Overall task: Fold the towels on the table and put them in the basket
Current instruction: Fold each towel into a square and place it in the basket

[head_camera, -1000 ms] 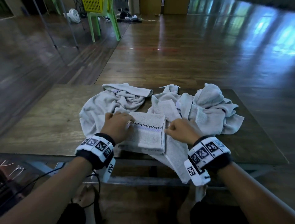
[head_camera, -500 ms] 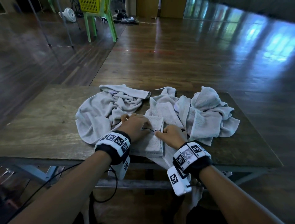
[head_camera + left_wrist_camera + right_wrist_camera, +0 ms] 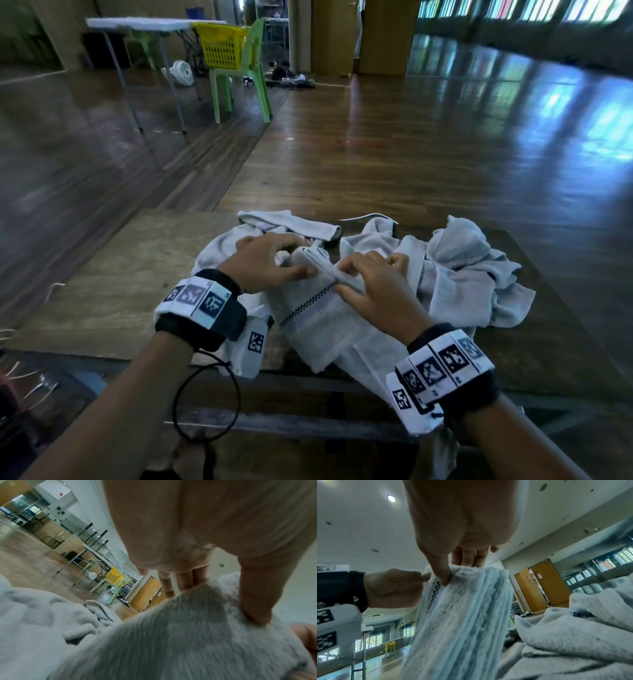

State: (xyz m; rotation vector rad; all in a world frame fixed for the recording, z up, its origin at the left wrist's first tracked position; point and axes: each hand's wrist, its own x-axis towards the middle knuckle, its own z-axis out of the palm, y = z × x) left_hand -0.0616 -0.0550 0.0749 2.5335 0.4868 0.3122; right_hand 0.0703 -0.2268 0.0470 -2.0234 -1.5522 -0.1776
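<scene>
Both bare forearms reach in from the lower corners of the head view and meet near the frame's centre. The left hand point(image 3: 265, 265) sits just left of centre, its fingers point(image 3: 169, 584) bent over the raised top edge of the pale grey folded terry towel point(image 3: 318, 318) and its thumb pressed on the near face — a pinch. The right hand point(image 3: 373, 291) sits just right of centre, thumb and fingers point(image 3: 467, 559) pinching the same top edge. Each wrist wears a black band with white square-patterned marker tiles.
</scene>
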